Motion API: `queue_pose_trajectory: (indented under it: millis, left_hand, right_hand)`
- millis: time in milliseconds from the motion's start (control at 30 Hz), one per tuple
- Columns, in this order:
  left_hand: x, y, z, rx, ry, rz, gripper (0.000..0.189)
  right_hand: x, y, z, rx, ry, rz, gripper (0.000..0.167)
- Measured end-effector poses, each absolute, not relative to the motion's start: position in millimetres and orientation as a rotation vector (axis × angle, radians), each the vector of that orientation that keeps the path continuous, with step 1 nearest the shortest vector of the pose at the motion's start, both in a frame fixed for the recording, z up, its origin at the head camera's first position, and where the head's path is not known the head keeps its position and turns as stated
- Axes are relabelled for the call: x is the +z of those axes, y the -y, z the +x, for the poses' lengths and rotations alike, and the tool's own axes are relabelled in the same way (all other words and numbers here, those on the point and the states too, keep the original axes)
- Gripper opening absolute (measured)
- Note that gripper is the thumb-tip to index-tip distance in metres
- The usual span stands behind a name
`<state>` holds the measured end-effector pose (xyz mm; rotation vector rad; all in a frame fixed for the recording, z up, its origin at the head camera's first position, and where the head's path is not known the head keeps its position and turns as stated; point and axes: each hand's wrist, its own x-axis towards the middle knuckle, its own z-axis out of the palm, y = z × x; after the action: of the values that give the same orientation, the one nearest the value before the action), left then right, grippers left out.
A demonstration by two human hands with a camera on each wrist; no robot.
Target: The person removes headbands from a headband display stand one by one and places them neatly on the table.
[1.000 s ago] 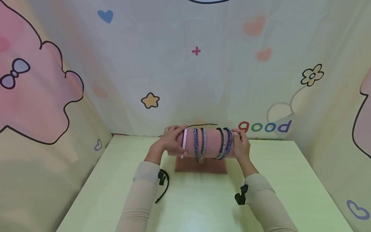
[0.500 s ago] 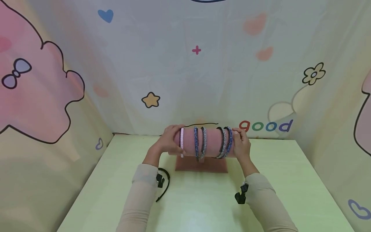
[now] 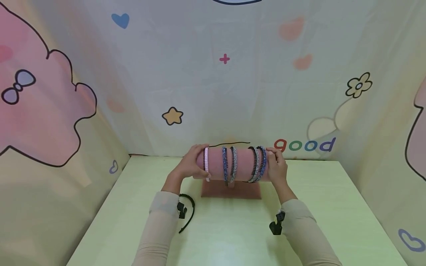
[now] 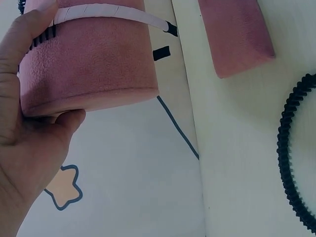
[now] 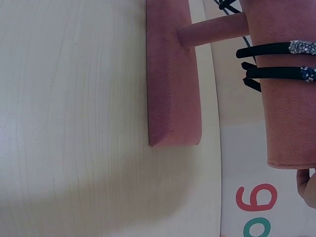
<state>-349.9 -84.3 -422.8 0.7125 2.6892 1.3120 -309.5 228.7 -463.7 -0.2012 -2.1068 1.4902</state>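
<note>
A pink padded headband stand (image 3: 244, 166) has a horizontal roll on a short stem above a flat base (image 3: 231, 191). Around the roll's left end sits a pale pink headband (image 3: 206, 162) with dark teeth inside. My left hand (image 3: 191, 164) pinches this headband, one digit on its band in the left wrist view (image 4: 19, 37) and another at the roll's end. The right hand (image 3: 277, 168) grips the roll's right end; only a little of it shows in the right wrist view. Glittery silver and blue headbands (image 3: 263, 164) ring the roll between the hands.
On the table (image 3: 233, 236), a black ridged headband (image 3: 191, 216) lies beside the left wrist. A printed cloth backdrop (image 3: 213, 92) rises behind the table's rear edge and along both sides. Black camera mounts (image 3: 276, 223) sit at the wrists.
My left hand has slid left along the roll with the pale pink headband, which now sits nearer the left end. The right hand keeps its place; the stand and other headbands have not shifted.
</note>
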Motion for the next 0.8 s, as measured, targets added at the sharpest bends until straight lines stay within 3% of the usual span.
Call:
queue_pose_trajectory:
  millis: [600,800]
  left_hand:
    - [-428,87,-354,1.491,-2.575,0.701,0.105]
    - [-414,88,-345,1.483,-2.521,0.709,0.101]
  right_hand:
    - [-463,-230,-310,1.478,2.109,-0.187,0.034]
    - [-463,-228,-309,1.491,2.117,-0.205,0.034]
